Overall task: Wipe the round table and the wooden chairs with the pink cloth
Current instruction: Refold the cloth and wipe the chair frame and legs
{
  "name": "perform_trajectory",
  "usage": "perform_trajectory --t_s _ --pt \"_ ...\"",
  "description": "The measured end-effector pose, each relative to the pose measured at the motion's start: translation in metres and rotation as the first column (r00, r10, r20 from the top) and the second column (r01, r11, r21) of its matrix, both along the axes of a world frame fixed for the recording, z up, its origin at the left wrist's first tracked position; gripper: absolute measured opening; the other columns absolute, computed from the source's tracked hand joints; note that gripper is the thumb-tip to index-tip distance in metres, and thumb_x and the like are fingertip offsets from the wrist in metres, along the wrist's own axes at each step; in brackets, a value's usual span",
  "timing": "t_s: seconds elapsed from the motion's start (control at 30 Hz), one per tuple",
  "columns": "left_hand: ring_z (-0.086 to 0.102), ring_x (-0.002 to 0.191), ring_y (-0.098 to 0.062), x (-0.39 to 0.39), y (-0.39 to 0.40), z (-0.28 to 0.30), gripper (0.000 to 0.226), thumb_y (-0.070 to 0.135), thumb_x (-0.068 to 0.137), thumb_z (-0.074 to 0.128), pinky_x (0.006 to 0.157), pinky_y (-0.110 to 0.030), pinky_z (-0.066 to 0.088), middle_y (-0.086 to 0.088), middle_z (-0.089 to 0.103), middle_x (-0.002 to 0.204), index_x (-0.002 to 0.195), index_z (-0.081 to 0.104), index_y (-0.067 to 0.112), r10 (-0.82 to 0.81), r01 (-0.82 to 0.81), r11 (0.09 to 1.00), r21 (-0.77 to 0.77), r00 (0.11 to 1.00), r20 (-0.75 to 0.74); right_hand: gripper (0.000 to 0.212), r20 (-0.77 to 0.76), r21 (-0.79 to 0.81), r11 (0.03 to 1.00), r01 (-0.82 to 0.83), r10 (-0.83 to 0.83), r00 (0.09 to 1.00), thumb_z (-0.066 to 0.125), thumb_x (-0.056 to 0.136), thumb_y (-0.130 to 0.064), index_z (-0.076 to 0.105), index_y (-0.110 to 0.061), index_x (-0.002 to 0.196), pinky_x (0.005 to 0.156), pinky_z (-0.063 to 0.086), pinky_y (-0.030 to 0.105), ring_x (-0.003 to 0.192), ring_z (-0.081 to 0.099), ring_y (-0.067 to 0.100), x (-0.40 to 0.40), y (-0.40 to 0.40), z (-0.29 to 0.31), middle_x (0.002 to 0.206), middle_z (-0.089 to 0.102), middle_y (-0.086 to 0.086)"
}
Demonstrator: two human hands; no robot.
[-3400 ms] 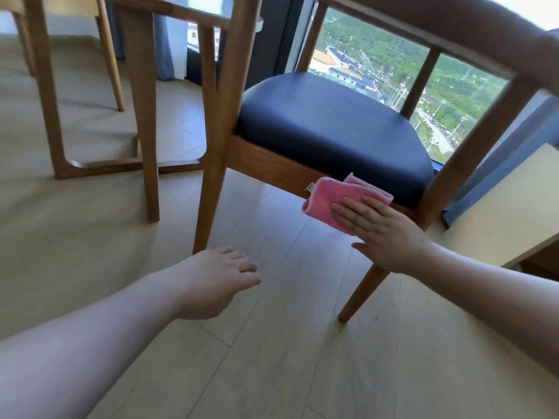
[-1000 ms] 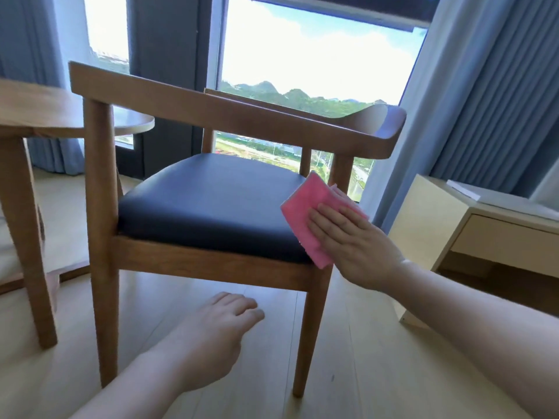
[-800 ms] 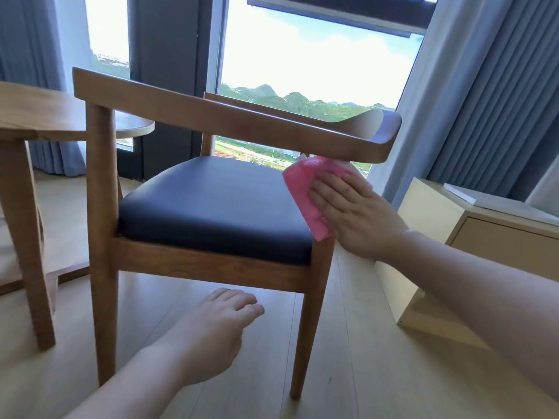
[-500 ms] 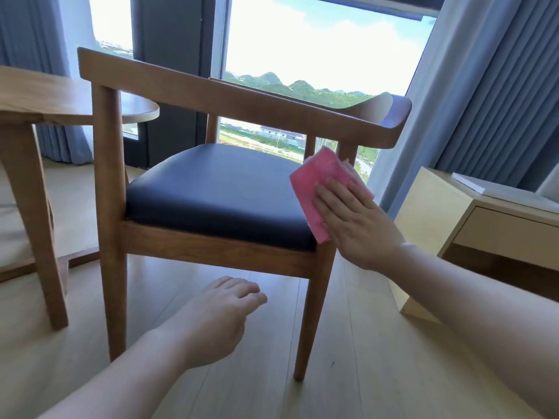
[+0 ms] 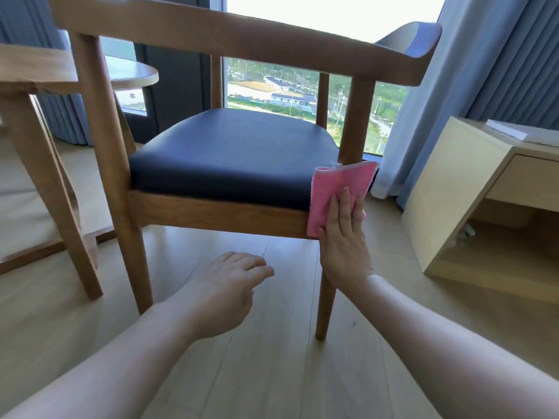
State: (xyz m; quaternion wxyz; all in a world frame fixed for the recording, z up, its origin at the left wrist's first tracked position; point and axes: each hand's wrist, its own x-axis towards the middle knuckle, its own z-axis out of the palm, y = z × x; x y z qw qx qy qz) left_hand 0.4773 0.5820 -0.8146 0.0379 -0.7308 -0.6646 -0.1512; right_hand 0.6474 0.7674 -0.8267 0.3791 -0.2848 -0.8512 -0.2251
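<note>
**At the chair's front right leg: cloth pressed flat**

Against the front right leg of the chair (image 5: 211, 216), where it meets the seat rail, the right hand (image 5: 343, 246) presses the pink cloth (image 5: 335, 192). Fingers straight, close together, pointing up; palm flat on the lower half of the cloth. No curl, no pinch. The cloth is folded, upper edge level with the side of the seat (image 5: 233, 149), lower corner over the rail's end.

Left hand (image 5: 223, 291) hangs low above the floor (image 5: 272, 373), in front of the chair between its two front legs. Fingers loosely bent, holding nothing, touching nothing.

Chair: wood frame, dark padded seat, curved backrest across the top of view, its right end flaring into a broad armrest.

Table (image 5: 127, 74) at far left, behind the chair's left upright; part of the round top and a slanted wooden leg in view.

Right side: pale cabinet (image 5: 453, 189) with a drawer and an open space beneath, well apart from the chair. Something flat and white lies on its top; cannot tell what. Blue curtain (image 5: 472, 86) beside it. Window (image 5: 302, 86) behind the chair, with buildings and greenery outside.
</note>
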Motion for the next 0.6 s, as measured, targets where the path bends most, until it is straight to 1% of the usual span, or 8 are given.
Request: perform_trajectory --t_s 0.1,0.17,0.23,0.27,0.33,0.4,0.5,0.6 --pt "0.032 0.134 -0.009 0.005 0.003 0.0 0.048 0.018 0.095 0.046 0.109 -0.02 0.016 0.014 0.04 0.144 0.14 0.04 0.034 -0.028 0.028 1.0 0.012 0.999 -0.022 0.078 -0.131 -0.079 0.996 -0.048 0.037 0.991 0.063 0.088 0.001 0.008 0.013 0.143 0.109 0.014 0.056 0.136 0.013 0.054 -0.009 0.002 0.015 0.151 0.01 0.032" --pt "0.038 0.132 -0.01 0.007 0.004 0.002 0.047 0.017 0.094 0.049 0.108 -0.022 0.022 0.013 0.045 0.141 0.138 0.045 0.032 -0.038 0.039 0.999 0.005 0.998 -0.041 0.07 -0.168 -0.104 0.989 -0.108 0.09 0.982 0.058 0.092 -0.001 0.011 0.013 0.143 0.108 0.03 0.055 0.137 0.018 0.054 -0.011 0.005 0.038 0.15 0.013 0.035" --pt "0.038 0.131 -0.009 0.011 0.005 0.006 0.046 0.017 0.094 0.048 0.107 -0.019 0.021 0.014 0.046 0.14 0.137 0.045 0.032 -0.045 0.045 0.999 -0.013 0.998 -0.039 0.071 -0.263 -0.138 0.973 -0.183 0.143 0.954 0.053 0.096 -0.007 0.005 0.008 0.146 0.097 0.046 0.041 0.132 0.036 0.048 -0.016 0.01 0.068 0.153 0.012 0.031" --pt "0.036 0.131 -0.007 0.012 0.006 0.008 0.046 0.018 0.094 0.047 0.107 -0.017 0.02 0.015 0.044 0.14 0.137 0.044 0.034 -0.047 0.047 0.999 -0.018 0.998 -0.029 0.072 -0.331 -0.162 0.961 -0.223 0.16 0.93 0.052 0.097 -0.01 0.003 0.005 0.148 0.088 0.049 0.032 0.125 0.046 0.043 -0.019 0.011 0.084 0.155 0.011 0.028" --pt "0.033 0.131 -0.004 0.014 0.011 0.017 0.046 0.018 0.094 0.047 0.105 -0.014 0.017 0.017 0.043 0.14 0.137 0.042 0.036 -0.051 0.051 0.999 -0.016 0.998 -0.02 0.074 -0.43 -0.192 0.947 -0.259 0.156 0.89 0.054 0.096 -0.015 0.005 0.002 0.149 0.077 0.044 0.023 0.11 0.057 0.034 -0.025 0.013 0.107 0.156 0.014 0.023" --pt "0.034 0.131 -0.004 0.017 0.016 0.029 0.046 0.017 0.094 0.047 0.103 -0.01 0.013 0.015 0.044 0.14 0.136 0.044 0.034 -0.06 0.06 0.998 -0.002 0.997 -0.041 0.074 -0.467 -0.208 0.946 -0.249 0.128 0.875 0.057 0.095 -0.016 0.01 0.001 0.149 0.075 0.043 0.022 0.103 0.06 0.033 -0.027 0.014 0.115 0.155 0.02 0.021" --pt "0.036 0.132 -0.009 0.018 0.02 0.045 0.045 0.015 0.094 0.047 0.104 -0.011 0.016 0.011 0.045 0.141 0.137 0.046 0.029 -0.042 0.042 0.999 0.001 0.996 -0.074 0.072 -0.494 -0.259 0.923 -0.284 0.126 0.86 0.056 0.095 -0.021 0.012 -0.002 0.15 0.079 0.047 0.024 0.106 0.059 0.032 -0.023 0.012 0.108 0.152 0.028 0.019" --pt "0.035 0.133 -0.011 0.018 0.018 0.053 0.046 0.016 0.094 0.047 0.108 -0.017 0.022 0.01 0.045 0.142 0.138 0.045 0.029 -0.013 0.012 1.0 -0.01 0.994 -0.107 0.072 -0.545 -0.337 0.874 -0.35 0.122 0.83 0.053 0.096 -0.025 0.01 -0.009 0.151 0.083 0.045 0.016 0.112 0.054 0.023 -0.016 0.009 0.084 0.149 0.032 0.012"
